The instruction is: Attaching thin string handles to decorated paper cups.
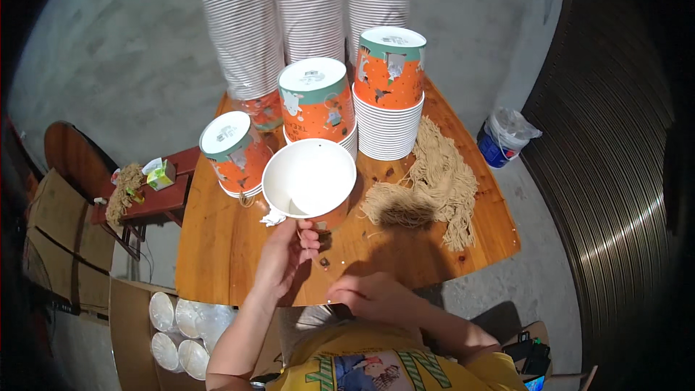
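A paper bucket (310, 177) with a white inside and orange outside stands mouth up near the middle of the wooden table. My left hand (289, 257) is at its front rim, fingers curled together; whatever they pinch is too small to make out. Close to the table's front edge, my right hand (373, 295) is closed, its fingertips turned down and partly hidden. A crumpled white scrap (273, 218) sits by the bucket's left side. To the right lies a heap of tan cords (441, 188).
Upside-down orange buckets (313, 108) top stacks behind. Tall plastic-wrapped stacks of white buckets (311, 18) rise at the back. A red bench (156, 192) with a tissue pack stands left, a carton (130, 333) of wrapped buckets lower left, and a blue pail (499, 141) right.
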A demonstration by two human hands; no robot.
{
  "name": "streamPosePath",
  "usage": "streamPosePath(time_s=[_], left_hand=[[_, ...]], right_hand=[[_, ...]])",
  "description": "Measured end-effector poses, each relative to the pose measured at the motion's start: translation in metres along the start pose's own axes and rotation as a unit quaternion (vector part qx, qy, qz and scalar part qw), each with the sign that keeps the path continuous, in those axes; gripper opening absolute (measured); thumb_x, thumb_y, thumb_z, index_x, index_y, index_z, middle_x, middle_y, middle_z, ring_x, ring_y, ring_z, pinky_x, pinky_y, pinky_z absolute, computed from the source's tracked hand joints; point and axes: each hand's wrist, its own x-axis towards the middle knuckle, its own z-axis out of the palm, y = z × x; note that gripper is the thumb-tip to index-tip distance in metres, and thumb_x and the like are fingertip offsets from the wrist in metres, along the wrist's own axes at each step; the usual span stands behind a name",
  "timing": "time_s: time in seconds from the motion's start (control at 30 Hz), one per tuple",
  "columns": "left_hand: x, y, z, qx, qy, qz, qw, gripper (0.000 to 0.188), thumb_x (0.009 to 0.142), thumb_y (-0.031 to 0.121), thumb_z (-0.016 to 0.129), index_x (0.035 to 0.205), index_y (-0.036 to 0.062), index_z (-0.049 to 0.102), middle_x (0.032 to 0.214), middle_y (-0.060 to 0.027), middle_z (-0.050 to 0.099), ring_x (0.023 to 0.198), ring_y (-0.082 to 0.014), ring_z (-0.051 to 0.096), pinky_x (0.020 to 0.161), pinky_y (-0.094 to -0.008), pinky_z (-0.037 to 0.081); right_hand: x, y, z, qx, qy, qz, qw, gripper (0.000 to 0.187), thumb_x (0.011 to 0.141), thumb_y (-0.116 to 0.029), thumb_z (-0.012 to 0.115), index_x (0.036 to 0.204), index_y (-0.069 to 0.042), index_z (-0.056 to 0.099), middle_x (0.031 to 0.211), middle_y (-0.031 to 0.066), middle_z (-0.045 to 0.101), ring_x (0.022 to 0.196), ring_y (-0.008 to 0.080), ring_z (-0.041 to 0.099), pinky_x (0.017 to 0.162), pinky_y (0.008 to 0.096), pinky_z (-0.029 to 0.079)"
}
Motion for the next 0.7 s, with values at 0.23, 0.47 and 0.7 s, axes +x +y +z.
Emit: streamPosePath(time_s=[0.23,0.47,0.7], left_hand=[[-0.008,-0.037,-0.015,0.052,0.074,0.183,0.979,0.019,0.100,0.024,0.045,0.100,0.0062,0.054,0.086,-0.0034,0.059,0.080,-0.0125,0.059,0.069,-0.0263,0.047],[-0.018,-0.027,0.033,0.638,0.075,0.454,0.618,0.048,0.089,0.016,0.058,0.134,0.0051,0.047,0.125,-0.0184,0.053,0.097,-0.0309,0.062,0.069,-0.0407,0.055],[-0.012,-0.001,0.019,0.666,0.095,0.442,0.593,0.022,0.086,0.025,0.065,0.097,0.0069,0.060,0.089,-0.0106,0.054,0.080,-0.0311,0.058,0.062,-0.0433,0.050]], right_hand=[[0.021,-0.039,-0.097,0.336,-0.049,0.169,0.925,0.021,0.099,-0.021,0.049,0.106,-0.007,0.063,0.064,0.0001,0.059,0.056,0.0056,0.057,0.051,0.0223,0.044],[0.063,-0.063,-0.129,0.434,-0.060,0.146,0.887,0.029,0.102,-0.027,0.044,0.111,-0.005,0.060,0.060,-0.0025,0.054,0.049,0.0027,0.045,0.047,0.0198,0.037],[0.096,-0.060,-0.130,0.418,-0.053,0.087,0.903,0.033,0.100,-0.029,0.042,0.108,-0.003,0.061,0.055,-0.0023,0.051,0.045,0.0033,0.040,0.043,0.0183,0.032]])
